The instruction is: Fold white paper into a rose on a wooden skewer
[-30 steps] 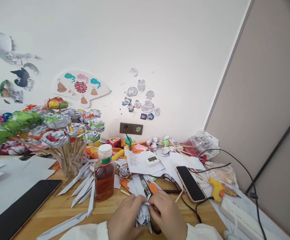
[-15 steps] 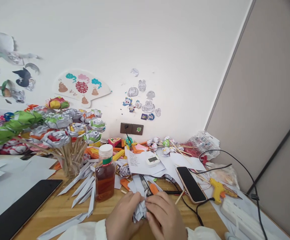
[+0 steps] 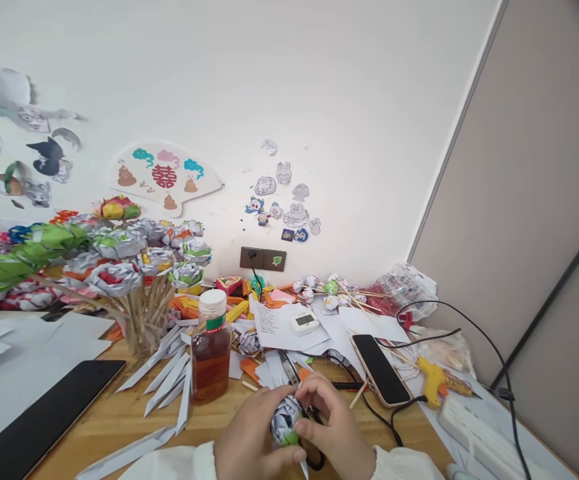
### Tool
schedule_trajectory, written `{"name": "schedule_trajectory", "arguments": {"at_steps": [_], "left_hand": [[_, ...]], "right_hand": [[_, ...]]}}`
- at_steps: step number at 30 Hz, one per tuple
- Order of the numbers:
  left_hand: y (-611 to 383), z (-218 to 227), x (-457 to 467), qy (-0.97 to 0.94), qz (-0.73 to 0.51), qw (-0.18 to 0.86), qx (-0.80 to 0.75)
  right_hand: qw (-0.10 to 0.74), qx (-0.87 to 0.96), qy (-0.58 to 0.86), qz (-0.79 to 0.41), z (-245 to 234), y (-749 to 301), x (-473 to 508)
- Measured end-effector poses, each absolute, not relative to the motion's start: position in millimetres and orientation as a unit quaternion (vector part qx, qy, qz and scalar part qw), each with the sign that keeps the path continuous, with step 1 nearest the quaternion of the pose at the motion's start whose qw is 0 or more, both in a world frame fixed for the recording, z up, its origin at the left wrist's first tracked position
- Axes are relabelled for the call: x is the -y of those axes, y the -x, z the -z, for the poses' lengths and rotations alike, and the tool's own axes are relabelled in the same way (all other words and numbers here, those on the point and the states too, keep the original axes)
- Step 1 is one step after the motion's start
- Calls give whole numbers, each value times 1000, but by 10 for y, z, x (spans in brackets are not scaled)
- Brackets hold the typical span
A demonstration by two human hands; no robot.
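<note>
At the left, a bunch of paper flowers stands behind a black slab, and folded white strips lie on the wooden bench beside an amber bottle. Right of these, low in the view, the left hand grips a folded-paper ball, white with green at its lower edge. Holding it well probably means a light, even cupping, enough to keep the folds seated without crushing them. The fingers arch over the top, the thumb passing beneath. The ball sits between both hands, just above the bench's near side. On its right, the right hand rests its thumb against the paper, fingers curled inward at the upper edge; I cannot tell whether they pinch a fold. Small presses, one layer at a time, would likely serve best. Dark loops show by its palm; farther right lie a phone and a yellow glue gun.
</note>
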State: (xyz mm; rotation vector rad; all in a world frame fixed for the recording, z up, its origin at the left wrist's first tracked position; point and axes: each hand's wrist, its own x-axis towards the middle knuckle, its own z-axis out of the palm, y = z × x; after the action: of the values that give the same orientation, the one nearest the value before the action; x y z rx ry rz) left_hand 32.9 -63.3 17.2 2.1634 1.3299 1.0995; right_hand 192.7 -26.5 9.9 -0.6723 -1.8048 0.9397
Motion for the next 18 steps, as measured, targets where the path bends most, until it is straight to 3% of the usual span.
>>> {"name": "schedule_trajectory", "arguments": {"at_steps": [9,18], "left_hand": [[-363,-327,659,-781,-343,147,-501],[-382,-196,666,-793,-319,112,-507]], "right_hand": [[411,682,219,-563,-93,-1947,212],[426,654,255,-571,-29,-1862,260]]}}
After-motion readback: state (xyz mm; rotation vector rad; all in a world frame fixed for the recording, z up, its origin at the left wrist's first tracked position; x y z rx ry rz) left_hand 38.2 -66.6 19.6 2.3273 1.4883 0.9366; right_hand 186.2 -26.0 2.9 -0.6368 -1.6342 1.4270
